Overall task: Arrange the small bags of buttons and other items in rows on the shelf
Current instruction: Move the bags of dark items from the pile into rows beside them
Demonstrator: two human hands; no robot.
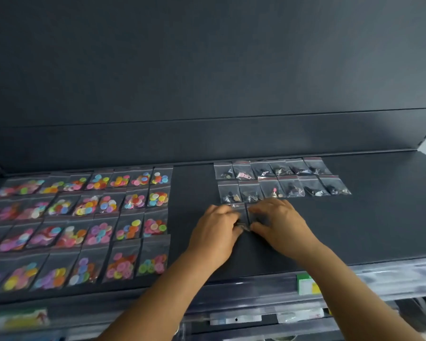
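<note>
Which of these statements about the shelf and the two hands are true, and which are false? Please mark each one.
1. The bags of colourful buttons lie on the left part of the shelf. True.
2. The bags of dark small items already form four full rows. False: two full rows show, and a third is being started.
3. Both hands work at the same spot, the left hand beside the right hand. True.
4. The hands are placing a bag of colourful buttons. False: the small clear bags under them hold no bright colours.
</note>
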